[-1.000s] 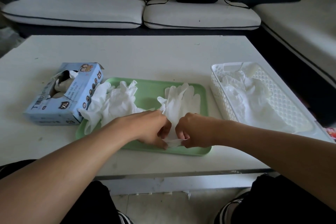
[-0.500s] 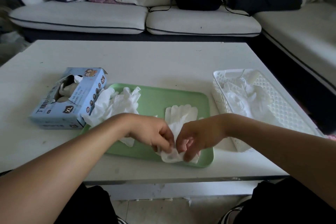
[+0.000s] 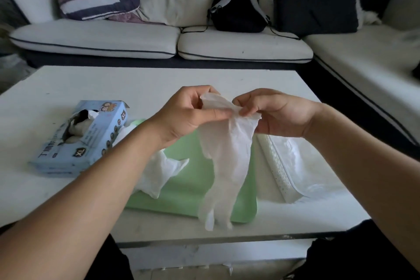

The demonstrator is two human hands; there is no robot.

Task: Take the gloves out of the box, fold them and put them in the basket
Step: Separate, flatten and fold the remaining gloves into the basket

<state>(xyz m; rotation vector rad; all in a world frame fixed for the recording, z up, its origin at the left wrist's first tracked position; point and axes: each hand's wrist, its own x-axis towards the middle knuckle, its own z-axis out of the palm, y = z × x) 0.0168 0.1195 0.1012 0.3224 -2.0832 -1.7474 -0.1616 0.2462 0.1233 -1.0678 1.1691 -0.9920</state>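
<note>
A white rectangular table (image 3: 141,84) carries a flat green plastic tray (image 3: 188,179), a white perforated plastic basket (image 3: 276,166) at its right and a blue cardboard glove box (image 3: 91,141) at its left. A thin white disposable glove (image 3: 227,157) is held raised above the tray, fingers hanging down, its cuff pinched by the left hand (image 3: 188,113) and right hand (image 3: 279,113). Loose white gloves (image 3: 161,170) lie on the tray.
</note>
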